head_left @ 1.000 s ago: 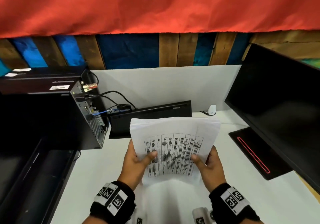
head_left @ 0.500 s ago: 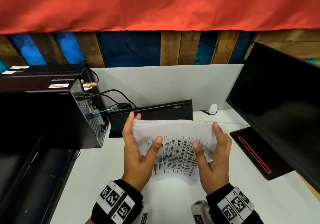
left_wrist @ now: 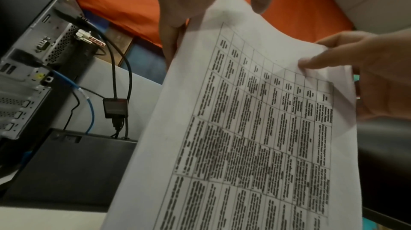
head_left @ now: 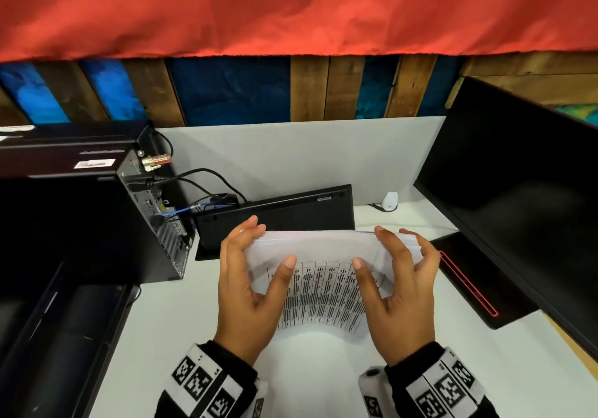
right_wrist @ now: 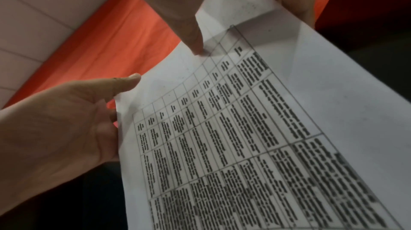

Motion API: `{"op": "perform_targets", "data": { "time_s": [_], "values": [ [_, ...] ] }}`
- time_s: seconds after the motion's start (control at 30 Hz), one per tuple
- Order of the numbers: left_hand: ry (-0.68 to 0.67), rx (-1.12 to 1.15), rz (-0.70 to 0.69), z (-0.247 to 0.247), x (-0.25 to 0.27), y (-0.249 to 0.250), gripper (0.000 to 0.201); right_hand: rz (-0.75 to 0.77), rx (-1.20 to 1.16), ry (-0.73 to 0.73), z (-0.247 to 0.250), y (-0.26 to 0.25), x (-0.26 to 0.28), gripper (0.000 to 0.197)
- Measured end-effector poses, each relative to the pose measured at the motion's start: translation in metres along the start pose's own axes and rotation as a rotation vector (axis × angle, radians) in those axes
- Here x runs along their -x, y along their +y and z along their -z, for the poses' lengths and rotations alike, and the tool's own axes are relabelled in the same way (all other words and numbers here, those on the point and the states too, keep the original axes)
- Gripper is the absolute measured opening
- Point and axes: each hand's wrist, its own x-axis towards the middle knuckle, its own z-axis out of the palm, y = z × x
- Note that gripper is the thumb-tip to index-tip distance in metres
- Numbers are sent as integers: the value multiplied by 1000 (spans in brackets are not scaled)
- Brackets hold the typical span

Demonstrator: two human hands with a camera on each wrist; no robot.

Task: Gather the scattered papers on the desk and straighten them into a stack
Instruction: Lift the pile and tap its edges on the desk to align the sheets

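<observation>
Papers, a white sheaf with a printed black table on the front sheet [head_left: 323, 275], stand upright between my 2 hands above the white tabletop [head_left: 181, 314], in front of the black keyboard [head_left: 278, 213] propped against the partition. My left hand [head_left: 249, 291] has its grip half closed on the left edge, thumb pressed on the printed face and fingers curled behind the top corner; my right hand [head_left: 398, 291] mirrors it on the right edge. I judge the sheets are held on end so their edges can be tapped level, since the far-right edges look fanned. Only the head view shows that fanning and the sheaf's thickness. The left wrist view shows the table print and the black computer tower [left_wrist: 33, 43] with its cables; neither wrist view shows the bottom edge, so I cannot tell whether it touches the tabletop
</observation>
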Motion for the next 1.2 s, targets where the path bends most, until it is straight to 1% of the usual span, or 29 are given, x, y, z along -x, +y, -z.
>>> {"op": "perform_targets", "data": {
  "time_s": [0.03,0.1,0.17,0.27,0.3,0.33,0.4,0.47,0.5,0.53,0.6,0.67,0.7,0.73,0.8,0.83,0.87,0.9,0.93,0.97,1.0,1.03,1.1,1.13,1.2],
  "values": [
    [-2,-10,12,0,-1,0,43,1,10,-1,0,0,0,47],
    [-1,14,79,0,-3,0,44,12,28,25,1,0,-2,50],
    [-7,93,132,0,-2,-1,50,-3,-40,51,1,1,-3,61],
    [-27,228,193,-3,4,-9,72,-189,-360,8,-3,11,0,88],
    [-47,265,233,-3,8,-17,76,-254,-447,-10,-5,17,2,93],
    [-72,300,276,-4,12,-24,77,-310,-493,-31,-8,26,6,93],
    [-116,309,377,-4,24,-46,72,-405,-496,-96,-15,43,13,78],
    [-160,245,464,-3,37,-65,58,-482,-462,-183,-22,61,24,60],
    [-183,193,504,-2,43,-75,49,-499,-432,-231,-26,68,29,57],
    [-201,128,540,-2,49,-85,36,-511,-382,-269,-29,74,34,57],
    [-245,5,588,-3,56,-96,5,-548,-265,-317,-36,89,40,46],
    [-293,-88,574,-5,59,-103,14,-595,-182,-313,-40,98,39,25],
    [-311,-115,561,-7,56,-103,17,-605,-154,-301,-40,99,35,20],
    [-335,-151,546,-10,53,-103,17,-614,-138,-290,-38,99,30,20],
    [-407,-176,522,-18,44,-104,11,-645,-125,-279,-31,100,15,30],
    [-444,-176,526,-23,41,-106,19,-668,-92,-281,-25,101,6,39],
    [-486,-165,535,-30,38,-107,31,-680,-44,-291,-16,104,-3,44],
    [-526,-134,564,-40,36,-107,33,-676,11,-315,-6,111,-10,41],
    [-566,-100,604,-51,34,-103,27,-672,69,-355,2,120,-16,32],
    [-608,-79,660,-64,34,-102,18,-681,127,-398,11,131,-19,23],
    [-656,-51,749,-77,35,-95,11,-698,188,-440,18,143,-21,19],
    [-709,-38,850,-88,39,-96,13,-721,250,-472,23,157,-20,18],
    [-829,-42,1032,-108,51,-98,8,-779,362,-529,31,185,-12,20],
    [-899,-51,1086,-116,58,-100,8,-799,420,-564,34,196,-6,23],
    [-987,-70,1154,-130,72,-103,13,-838,519,-620,37,217,6,33]
  ]
}}
